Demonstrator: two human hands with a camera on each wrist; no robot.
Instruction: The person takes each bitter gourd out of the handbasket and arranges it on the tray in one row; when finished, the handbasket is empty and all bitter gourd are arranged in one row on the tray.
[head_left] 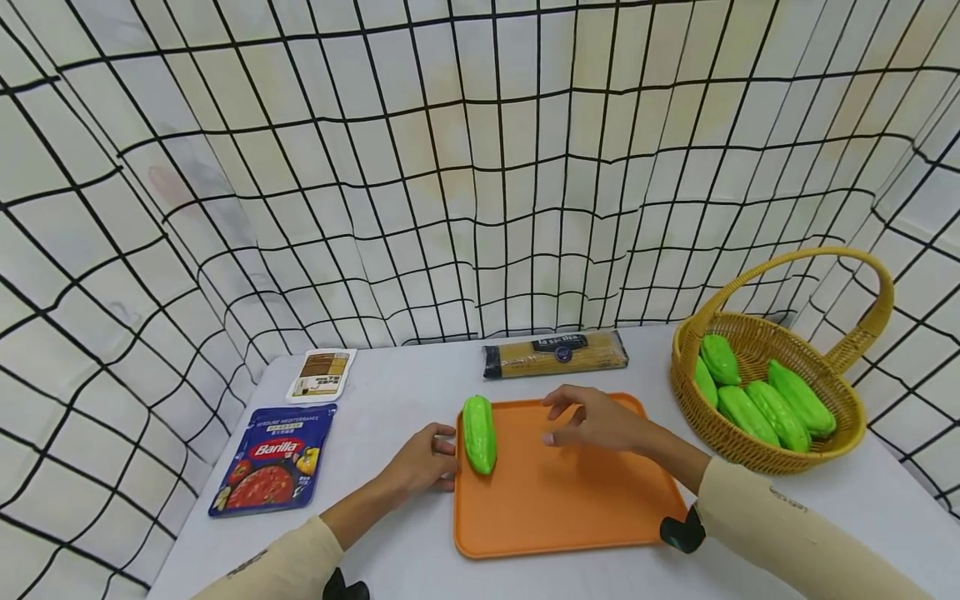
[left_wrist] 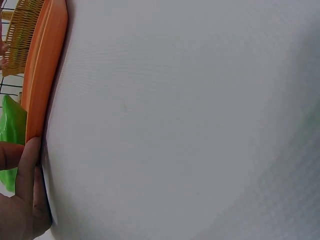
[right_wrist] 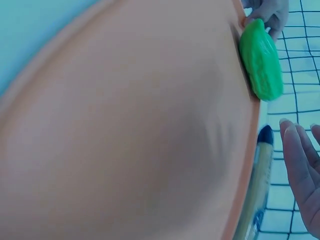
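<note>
An orange tray [head_left: 570,508] lies on the white table. On its left side rests a bright green bitter melon [head_left: 479,435], lengthwise along the edge. My left hand [head_left: 422,460] holds the tray's left rim, its thumb and fingers at the edge in the left wrist view, beside the melon. Above the tray, right of the melon, hovers my right hand [head_left: 596,421]; its fingers are loosely bent, thumb apart, and nothing is between them. In the right wrist view, that hand [right_wrist: 302,172] stands clear of the melon [right_wrist: 261,62].
A wicker basket [head_left: 765,460] with a tall handle holds several more green bitter melons [head_left: 780,414] at the right. Behind the tray lies a spaghetti pack [head_left: 557,355]. A blue Barilla pouch [head_left: 276,460] and a brown-and-white packet [head_left: 322,375] lie left. Black wire grid surrounds the table.
</note>
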